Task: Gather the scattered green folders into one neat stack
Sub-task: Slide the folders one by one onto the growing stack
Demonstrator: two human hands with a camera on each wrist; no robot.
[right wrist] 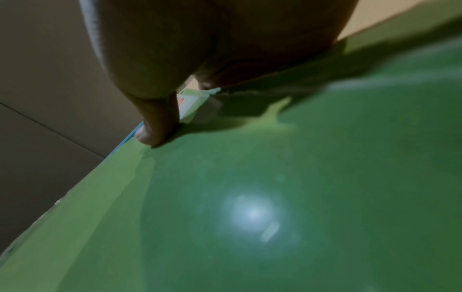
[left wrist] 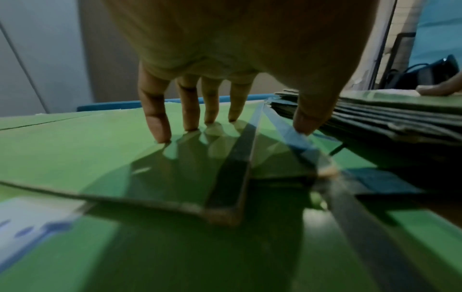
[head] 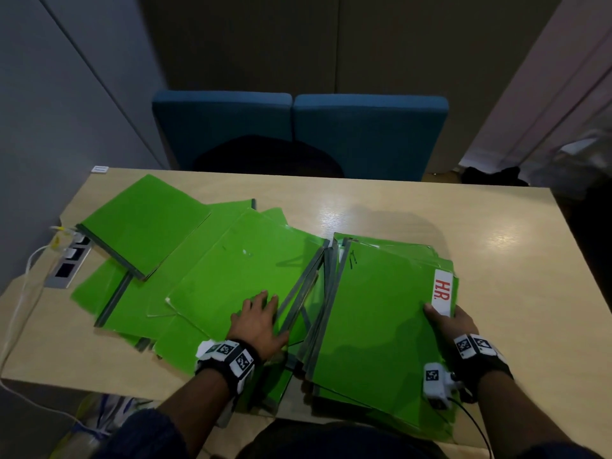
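Green folders with dark spines lie fanned across the wooden table [head: 430, 207]. On the right sits a rough stack [head: 374, 313], its top folder [right wrist: 275, 197] bearing a white "H.R." label [head: 442, 294]. My right hand [head: 447, 321] grips that stack's right edge, thumb on top and fingers hidden beneath. My left hand [head: 260, 321] rests flat, fingers straight, on a loose folder [head: 238, 266] just left of the stack; in the left wrist view its fingertips [left wrist: 160, 136] touch the folder [left wrist: 75, 154] and the thumb touches the stack's edge [left wrist: 375, 122]. More folders [head: 142, 223] lie scattered at far left.
A power socket panel [head: 68, 260] with a white cable [head: 20, 306] is set into the table's left edge. Two blue chairs [head: 298, 134] stand behind the table. A small white object [head: 100, 169] lies at the far-left corner. Bare tabletop shows at right.
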